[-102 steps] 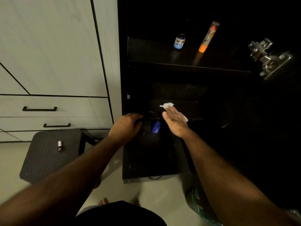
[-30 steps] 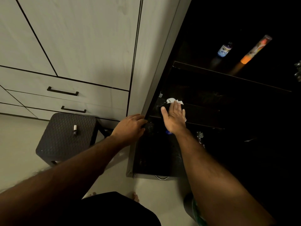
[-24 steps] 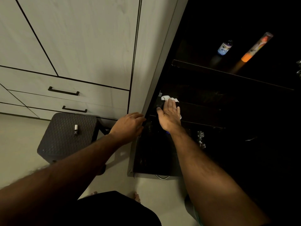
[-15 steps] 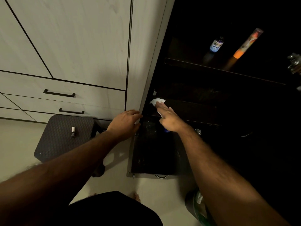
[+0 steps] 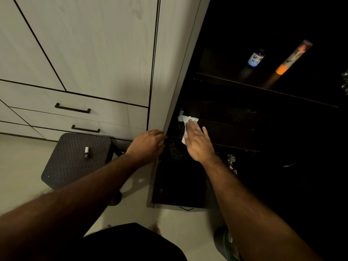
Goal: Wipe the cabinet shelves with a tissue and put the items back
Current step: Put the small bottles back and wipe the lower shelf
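We see one tissue [image 5: 185,122], white and crumpled, pressed against the front edge of a dark lower shelf [image 5: 231,133] at the left end of the open cabinet, right by its side wall. Our right hand [image 5: 197,143] lies flat on it, fingers [image 5: 193,126] stretched out and together, pinning the tissue under the palm rather than pinching it; part of the paper sticks out beyond the fingertips and part under the palm's edge. Our left hand [image 5: 147,145] rests at the pale front edge of the cabinet side [image 5: 178,76], fingers loosely curled against it and holding nothing. On the upper shelf [image 5: 263,87] we count two items: a small dark bottle [image 5: 255,58] with a blue and white label, and, well to its right, a tall tube [image 5: 291,58] with an orange base, leaning. The cabinet interior is very dark, so little else shows there. To the left stand pale drawer fronts with two black handles [image 5: 72,110], and below them a dark stool [image 5: 75,159] carrying one small vial [image 5: 86,152], well apart from the hands.
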{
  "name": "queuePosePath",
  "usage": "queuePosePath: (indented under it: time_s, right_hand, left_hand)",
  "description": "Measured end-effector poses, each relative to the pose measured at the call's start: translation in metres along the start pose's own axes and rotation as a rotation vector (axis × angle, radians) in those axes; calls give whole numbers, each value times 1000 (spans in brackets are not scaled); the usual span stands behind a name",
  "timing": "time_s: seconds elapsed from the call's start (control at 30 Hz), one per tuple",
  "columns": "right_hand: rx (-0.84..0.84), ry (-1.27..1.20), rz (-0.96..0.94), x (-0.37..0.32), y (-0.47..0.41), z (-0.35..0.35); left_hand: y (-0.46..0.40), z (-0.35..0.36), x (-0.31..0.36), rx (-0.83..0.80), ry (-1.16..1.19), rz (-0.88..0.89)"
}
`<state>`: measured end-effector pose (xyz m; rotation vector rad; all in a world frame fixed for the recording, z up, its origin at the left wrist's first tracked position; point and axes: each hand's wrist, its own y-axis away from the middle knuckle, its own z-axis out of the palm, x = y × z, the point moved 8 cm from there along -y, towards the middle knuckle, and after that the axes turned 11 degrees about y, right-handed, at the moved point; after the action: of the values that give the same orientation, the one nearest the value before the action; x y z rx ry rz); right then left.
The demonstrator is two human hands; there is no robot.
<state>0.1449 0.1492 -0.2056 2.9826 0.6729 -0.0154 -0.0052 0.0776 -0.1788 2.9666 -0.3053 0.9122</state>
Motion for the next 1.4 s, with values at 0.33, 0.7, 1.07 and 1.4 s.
queuePosePath:
  time_s: [0.33, 0.7, 1.07, 1.4]
  right_hand:
    - [-59, 61, 5, -31, -16, -1]
    - [-259, 347, 87, 8, 3, 8]
    - [-231, 220, -21, -49, -26, 7]
    - [-63, -8, 2, 9, -21, -28]
  left_hand:
    - [0, -5, -4, 11, -2, -15]
    - [0, -2, -7, -8, 6, -51]
    - [3, -16, -9, 35, 4, -21]
    - [1, -14, -6, 11, -17, 1]
